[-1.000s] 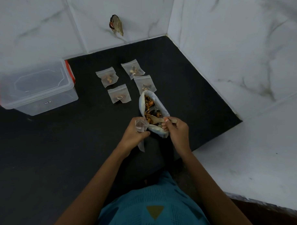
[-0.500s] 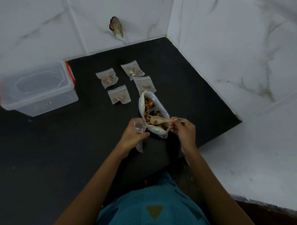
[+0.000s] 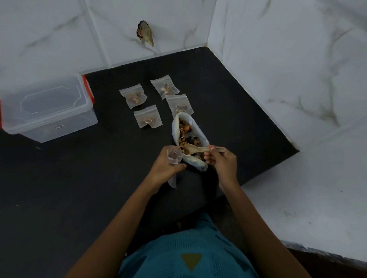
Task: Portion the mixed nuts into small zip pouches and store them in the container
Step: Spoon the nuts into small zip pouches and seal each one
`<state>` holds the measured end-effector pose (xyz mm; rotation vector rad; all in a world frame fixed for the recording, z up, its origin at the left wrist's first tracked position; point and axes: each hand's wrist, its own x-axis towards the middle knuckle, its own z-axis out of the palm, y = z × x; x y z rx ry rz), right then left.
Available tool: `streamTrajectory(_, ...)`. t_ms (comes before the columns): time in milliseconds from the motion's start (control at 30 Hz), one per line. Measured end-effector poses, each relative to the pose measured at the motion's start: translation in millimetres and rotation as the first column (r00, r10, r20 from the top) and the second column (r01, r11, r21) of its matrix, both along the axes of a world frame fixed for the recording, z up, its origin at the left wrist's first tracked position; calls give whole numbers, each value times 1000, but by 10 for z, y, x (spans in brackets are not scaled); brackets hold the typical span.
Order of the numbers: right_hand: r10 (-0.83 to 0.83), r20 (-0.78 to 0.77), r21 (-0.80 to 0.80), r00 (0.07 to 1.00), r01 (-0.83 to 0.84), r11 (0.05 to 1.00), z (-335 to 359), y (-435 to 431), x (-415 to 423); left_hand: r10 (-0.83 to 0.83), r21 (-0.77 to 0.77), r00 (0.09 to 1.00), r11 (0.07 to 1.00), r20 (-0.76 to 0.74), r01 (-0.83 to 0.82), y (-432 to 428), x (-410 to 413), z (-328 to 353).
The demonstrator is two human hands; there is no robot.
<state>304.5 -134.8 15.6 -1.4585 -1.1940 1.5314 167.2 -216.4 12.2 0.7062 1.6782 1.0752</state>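
Mixed nuts (image 3: 187, 137) sit in an open white bag (image 3: 175, 128) on the black surface (image 3: 72, 187). Right hand (image 3: 221, 164) pinches a wooden spoon (image 3: 195, 149), its bowl over the nuts. Left hand (image 3: 164, 168) grips an empty zip pouch (image 3: 173, 157) just beside the bag. 4 filled pouches (image 3: 148, 119) lie behind; the clear container (image 3: 48, 113) stands well apart, left. Step: likely loading pouch 5. Next: carry the spoonful into the pouch mouth, held open.
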Motion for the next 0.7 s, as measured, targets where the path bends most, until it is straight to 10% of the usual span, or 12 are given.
streamTrajectory(700, -114, -140, -193, 984, 86, 977, 66, 77, 122, -26, -6, 994, 1000, -105, 25, -40, -2, -14)
